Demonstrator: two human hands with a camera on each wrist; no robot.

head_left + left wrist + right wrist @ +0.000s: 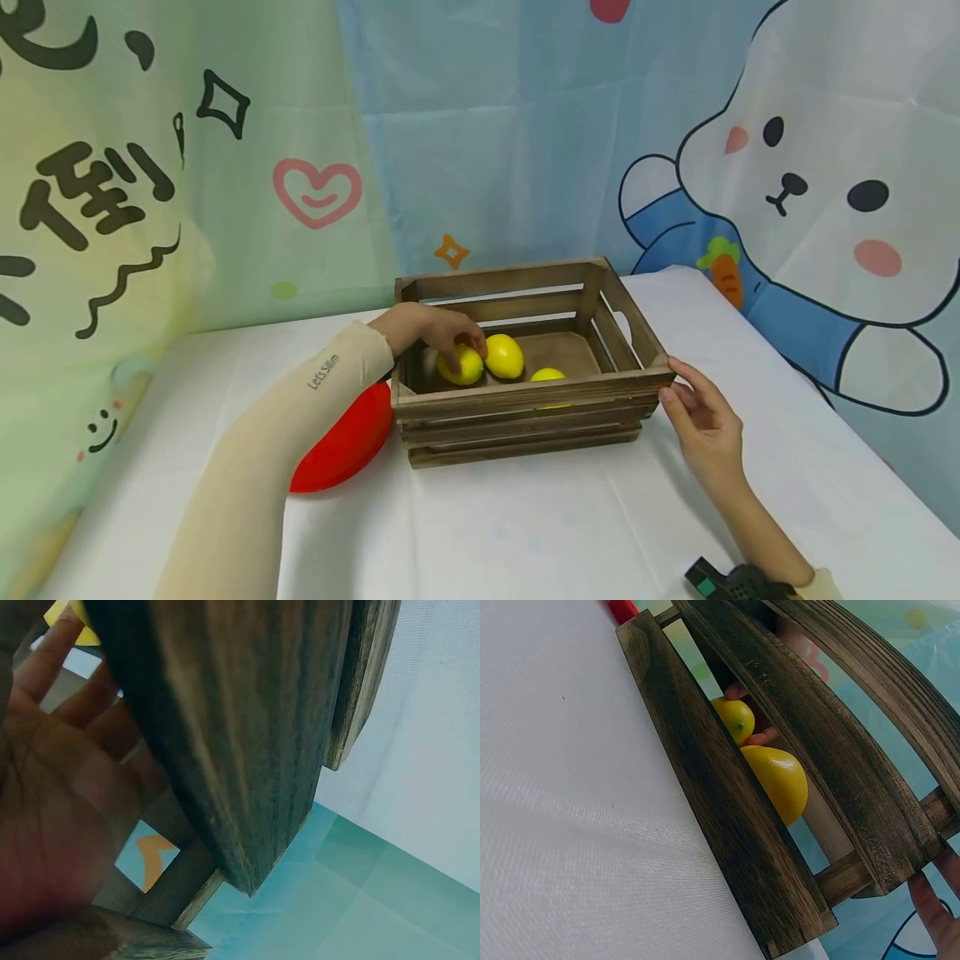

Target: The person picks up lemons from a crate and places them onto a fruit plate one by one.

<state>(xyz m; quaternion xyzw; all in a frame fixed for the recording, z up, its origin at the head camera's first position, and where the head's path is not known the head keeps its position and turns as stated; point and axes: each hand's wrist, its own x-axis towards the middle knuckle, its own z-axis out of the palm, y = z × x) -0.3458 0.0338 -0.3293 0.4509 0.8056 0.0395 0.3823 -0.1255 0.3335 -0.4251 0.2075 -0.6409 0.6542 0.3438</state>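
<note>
A slatted brown wooden crate (517, 408) stands on the white-covered table with three yellow lemons in it. My left hand (448, 329) reaches over the crate's left end and pinches the leftmost lemon (463, 367), thumb and fingers on either side. Beside it lies a second lemon (505, 357); a third lemon (548, 375) is partly hidden behind the front slats. At the crate's front right corner, my right hand (708, 425) grips the wood between thumb and fingers. Through the slats, the right wrist view shows left fingertips (761, 736) against the held lemon (739, 722).
A red dish-like item (348, 446) sits left of the crate, partly covered by the left sleeve (262, 450). Behind the table (525, 533) hangs a printed cloth backdrop (480, 150). A black device (738, 581) is strapped to the right wrist.
</note>
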